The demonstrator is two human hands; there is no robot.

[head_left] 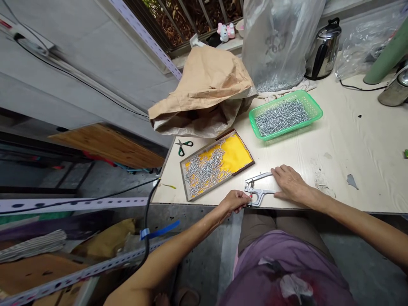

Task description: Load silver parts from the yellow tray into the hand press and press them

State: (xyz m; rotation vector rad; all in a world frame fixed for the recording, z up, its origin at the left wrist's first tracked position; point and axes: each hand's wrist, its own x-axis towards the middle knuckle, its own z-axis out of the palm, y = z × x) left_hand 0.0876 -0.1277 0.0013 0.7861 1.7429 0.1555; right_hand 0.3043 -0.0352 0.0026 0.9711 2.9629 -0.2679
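At the table's front edge lies a silver hand press tool shaped like pliers, with a spring near its jaw and its two handles spread apart. My right hand is wrapped around the ends of those handles. Close to the tool's jaw, my left hand pinches something small; what it is stays hidden by the fingers. Just beyond is a shallow tray with a yellow bottom, its left part covered in small silver metal pins. A green plastic basket farther back holds many similar pins.
Green-handled scissors lie left of the tray. Behind it slumps an open brown paper sack. A clear plastic bag and a steel kettle stand at the back. A black cable hangs by the table's left edge.
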